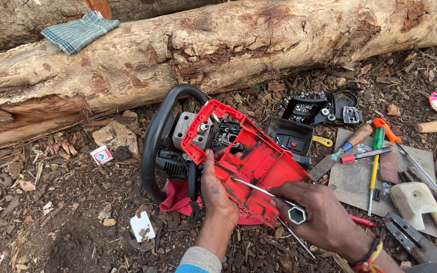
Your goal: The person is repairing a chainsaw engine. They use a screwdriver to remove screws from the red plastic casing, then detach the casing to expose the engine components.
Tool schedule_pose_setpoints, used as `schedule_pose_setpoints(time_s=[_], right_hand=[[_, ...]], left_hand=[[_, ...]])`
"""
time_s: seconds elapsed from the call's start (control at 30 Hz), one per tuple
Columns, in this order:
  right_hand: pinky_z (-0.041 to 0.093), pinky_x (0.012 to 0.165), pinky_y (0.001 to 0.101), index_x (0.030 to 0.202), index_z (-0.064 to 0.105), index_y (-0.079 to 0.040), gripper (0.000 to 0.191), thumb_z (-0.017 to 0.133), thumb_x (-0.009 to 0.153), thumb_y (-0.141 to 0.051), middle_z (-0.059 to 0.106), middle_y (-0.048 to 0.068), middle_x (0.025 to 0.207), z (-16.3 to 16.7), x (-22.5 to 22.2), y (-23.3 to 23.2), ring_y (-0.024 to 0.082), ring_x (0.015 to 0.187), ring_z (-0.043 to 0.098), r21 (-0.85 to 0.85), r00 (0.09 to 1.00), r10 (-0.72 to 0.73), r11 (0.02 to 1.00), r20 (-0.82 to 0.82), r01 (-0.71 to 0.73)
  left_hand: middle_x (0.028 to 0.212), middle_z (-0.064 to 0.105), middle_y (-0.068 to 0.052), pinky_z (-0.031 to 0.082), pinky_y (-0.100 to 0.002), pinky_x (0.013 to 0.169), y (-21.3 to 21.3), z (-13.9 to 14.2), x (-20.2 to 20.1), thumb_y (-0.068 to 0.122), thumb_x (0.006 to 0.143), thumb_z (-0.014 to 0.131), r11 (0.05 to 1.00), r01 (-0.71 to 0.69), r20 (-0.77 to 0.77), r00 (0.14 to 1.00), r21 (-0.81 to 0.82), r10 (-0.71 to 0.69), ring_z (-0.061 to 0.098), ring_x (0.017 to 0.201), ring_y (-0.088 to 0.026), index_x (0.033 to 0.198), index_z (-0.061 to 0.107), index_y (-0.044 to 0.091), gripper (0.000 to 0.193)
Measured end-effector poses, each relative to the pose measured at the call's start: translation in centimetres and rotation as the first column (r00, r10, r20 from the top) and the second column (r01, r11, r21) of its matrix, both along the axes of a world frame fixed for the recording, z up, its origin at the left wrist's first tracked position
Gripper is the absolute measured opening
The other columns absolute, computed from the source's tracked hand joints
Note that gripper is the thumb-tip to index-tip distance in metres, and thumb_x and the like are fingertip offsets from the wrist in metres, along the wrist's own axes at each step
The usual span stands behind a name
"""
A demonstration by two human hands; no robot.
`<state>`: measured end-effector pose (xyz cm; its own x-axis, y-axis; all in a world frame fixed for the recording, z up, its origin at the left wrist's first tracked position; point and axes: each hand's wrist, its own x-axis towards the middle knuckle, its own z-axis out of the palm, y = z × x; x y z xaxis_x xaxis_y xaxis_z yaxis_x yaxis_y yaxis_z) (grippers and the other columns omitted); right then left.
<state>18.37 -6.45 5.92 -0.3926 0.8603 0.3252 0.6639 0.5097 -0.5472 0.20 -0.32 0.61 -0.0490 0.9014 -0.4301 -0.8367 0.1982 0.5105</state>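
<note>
A red chainsaw body (pixel 249 156) lies opened on the ground, its cylinder and black front handle (pixel 155 136) exposed. My left hand (pixel 217 192) grips the red housing at its near edge, beside the handle. In my right hand (pixel 319 212) is a metal socket wrench (pixel 296 214) with a thin rod; the rod's tip reaches into the red housing. A red cloth (pixel 177 198) lies under the saw.
A big log (pixel 228 45) runs across the back, with a checked cloth (pixel 78 31) on it. To the right lie black covers (pixel 324 108), a saw chain, screwdrivers (pixel 375 162), a marker, pliers (pixel 405 235) and a cream part (pixel 417 198) on a flat board. Wood chips cover the soil.
</note>
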Motion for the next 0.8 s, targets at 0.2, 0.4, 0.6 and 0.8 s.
schedule_pose_setpoints(time_s=[0.2,0.4,0.6,0.8], right_hand=[[0.058,0.056,0.0403,0.093,0.078,-0.005,0.016,0.074,0.083,-0.018,0.078,0.010,0.076,0.8,1.5,0.4,0.027,0.065,0.076,-0.106,1.000,0.024,0.994,0.006,-0.023],[0.057,0.062,0.0423,0.102,0.075,-0.001,0.021,0.071,0.087,-0.015,0.076,0.013,0.084,0.0,0.4,0.1,0.031,0.073,0.074,-0.011,0.996,0.082,0.997,0.019,-0.082],[0.059,0.060,0.0416,0.106,0.079,-0.010,0.025,0.073,0.084,-0.019,0.079,0.010,0.078,0.5,1.6,0.7,0.027,0.068,0.078,-0.215,0.999,0.004,0.977,0.043,0.005],[0.056,0.060,0.0449,0.105,0.076,-0.006,0.025,0.073,0.085,-0.020,0.076,0.013,0.082,0.0,1.2,0.7,0.032,0.074,0.074,-0.076,0.990,0.044,0.997,0.136,-0.034]], left_hand=[[0.103,0.073,-0.013,0.062,-0.050,0.085,-0.1,0.2,0.0,0.053,0.099,0.048,0.999,-0.012,0.006,1.000,-0.039,0.013,0.073,0.096,-0.027,0.109,0.063,0.010,0.047],[0.103,0.074,-0.013,0.061,-0.048,0.087,-0.1,0.0,0.0,0.053,0.100,0.049,1.000,-0.022,0.016,1.000,0.003,0.022,0.073,0.096,-0.027,0.109,0.062,0.009,0.047],[0.104,0.075,-0.012,0.060,-0.049,0.086,0.0,0.0,-0.1,0.054,0.099,0.047,1.000,0.000,-0.023,1.000,-0.010,0.000,0.072,0.096,-0.027,0.110,0.065,0.008,0.050],[0.102,0.074,-0.012,0.061,-0.051,0.085,0.0,-0.1,0.0,0.053,0.099,0.046,0.999,-0.005,0.021,1.000,-0.052,0.006,0.073,0.095,-0.027,0.107,0.063,0.011,0.046]])
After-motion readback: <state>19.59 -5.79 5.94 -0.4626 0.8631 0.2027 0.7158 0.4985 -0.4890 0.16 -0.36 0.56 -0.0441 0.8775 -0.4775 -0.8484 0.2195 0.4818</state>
